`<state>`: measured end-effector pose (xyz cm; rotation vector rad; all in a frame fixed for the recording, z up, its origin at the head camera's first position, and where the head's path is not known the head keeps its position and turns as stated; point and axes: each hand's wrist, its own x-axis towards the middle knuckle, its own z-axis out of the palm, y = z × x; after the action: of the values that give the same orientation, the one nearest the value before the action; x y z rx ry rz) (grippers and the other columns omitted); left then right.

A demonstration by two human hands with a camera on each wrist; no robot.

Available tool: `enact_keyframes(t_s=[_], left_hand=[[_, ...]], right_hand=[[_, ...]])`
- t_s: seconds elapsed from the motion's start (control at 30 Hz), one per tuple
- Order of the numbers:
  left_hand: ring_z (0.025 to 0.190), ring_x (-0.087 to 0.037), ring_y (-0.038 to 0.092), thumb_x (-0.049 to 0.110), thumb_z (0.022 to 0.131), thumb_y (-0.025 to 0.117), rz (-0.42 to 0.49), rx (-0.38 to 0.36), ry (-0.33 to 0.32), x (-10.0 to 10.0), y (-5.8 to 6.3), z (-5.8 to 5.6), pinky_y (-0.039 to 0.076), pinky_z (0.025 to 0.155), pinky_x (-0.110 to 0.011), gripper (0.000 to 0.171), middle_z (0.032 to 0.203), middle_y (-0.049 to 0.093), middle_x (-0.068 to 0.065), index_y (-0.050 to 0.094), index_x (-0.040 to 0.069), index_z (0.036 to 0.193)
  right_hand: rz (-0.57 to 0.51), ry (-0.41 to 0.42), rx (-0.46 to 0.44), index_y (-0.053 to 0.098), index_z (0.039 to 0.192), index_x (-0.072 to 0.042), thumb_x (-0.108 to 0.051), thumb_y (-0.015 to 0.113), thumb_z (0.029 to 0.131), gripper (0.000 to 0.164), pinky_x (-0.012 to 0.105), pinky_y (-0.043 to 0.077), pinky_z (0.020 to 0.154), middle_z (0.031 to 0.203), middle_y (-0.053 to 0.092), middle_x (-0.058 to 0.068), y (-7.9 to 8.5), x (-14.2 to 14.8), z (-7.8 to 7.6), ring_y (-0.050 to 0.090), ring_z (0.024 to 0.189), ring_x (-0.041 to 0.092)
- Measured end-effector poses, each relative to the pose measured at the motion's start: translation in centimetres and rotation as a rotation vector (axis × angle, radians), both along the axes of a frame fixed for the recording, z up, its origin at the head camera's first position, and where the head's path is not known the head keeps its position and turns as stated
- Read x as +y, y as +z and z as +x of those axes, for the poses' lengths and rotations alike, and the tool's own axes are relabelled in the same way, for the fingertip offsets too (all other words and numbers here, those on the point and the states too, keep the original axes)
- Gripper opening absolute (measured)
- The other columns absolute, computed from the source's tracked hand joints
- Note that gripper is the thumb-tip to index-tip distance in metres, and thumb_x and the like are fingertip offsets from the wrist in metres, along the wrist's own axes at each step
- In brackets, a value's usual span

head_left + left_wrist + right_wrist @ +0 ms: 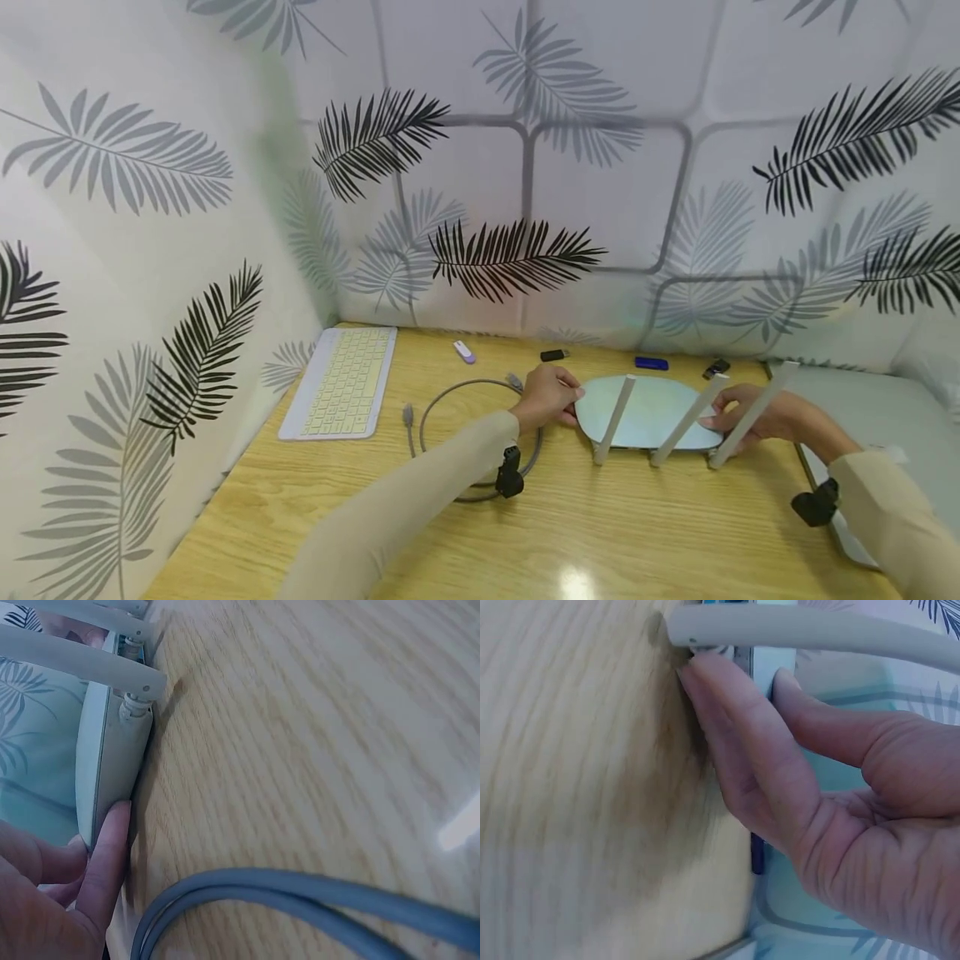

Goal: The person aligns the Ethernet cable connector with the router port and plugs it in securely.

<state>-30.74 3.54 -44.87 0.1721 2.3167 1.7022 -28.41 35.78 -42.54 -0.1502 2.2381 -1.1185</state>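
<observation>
A pale, glossy oval router with three upright antennas lies at the right half of the wooden table. My left hand pinches its left end, thumb on top and fingers along the side edge, as the left wrist view shows on the router's edge. At the opposite end my right hand grips the router between thumb and fingers, close beside the rightmost antenna. A grey network cable is coiled on the table, partly hidden under my left forearm.
A white keyboard lies at the back left. Along the back edge are a white-and-purple USB stick, a black USB stick, a blue one and a small dark item. A grey laptop stands at the right.
</observation>
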Motion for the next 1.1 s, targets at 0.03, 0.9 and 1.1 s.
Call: enact_keyframes(t_s=[0.03,0.9,1.1], left_hand=[[0.068,-0.033,0.072,0.003,0.093,0.065,0.000,0.003,-0.004,0.0,0.0,-0.1,0.062,0.058,-0.035,0.014,0.077,0.072,-0.021,0.068,-0.005,0.103],[0.066,-0.022,0.070,0.006,0.093,0.066,-0.064,0.025,-0.043,0.3,0.3,-1.6,0.062,0.059,-0.033,0.021,0.087,0.073,-0.017,0.070,-0.002,0.112],[0.068,-0.024,0.072,0.006,0.094,0.065,-0.093,0.036,-0.055,0.0,0.3,-1.6,0.062,0.061,-0.032,0.023,0.092,0.073,-0.017,0.069,-0.002,0.115]], right_hand=[[0.010,-0.008,0.009,0.044,0.099,0.002,-0.024,0.067,0.094,0.034,0.029,0.059,0.059,0.067,0.052,-0.001,-0.1,0.1,-0.2,0.065,0.064,0.014],[0.131,-0.070,0.069,0.042,0.068,-0.011,-0.041,0.074,0.087,0.047,0.025,0.044,0.052,0.053,0.039,-0.007,0.0,-0.8,-0.3,0.041,0.050,0.007],[0.159,-0.110,0.076,0.044,0.072,-0.014,-0.036,0.071,0.090,0.038,0.023,0.040,0.053,0.055,0.038,-0.008,-0.4,-0.9,-0.9,0.038,0.051,0.007]])
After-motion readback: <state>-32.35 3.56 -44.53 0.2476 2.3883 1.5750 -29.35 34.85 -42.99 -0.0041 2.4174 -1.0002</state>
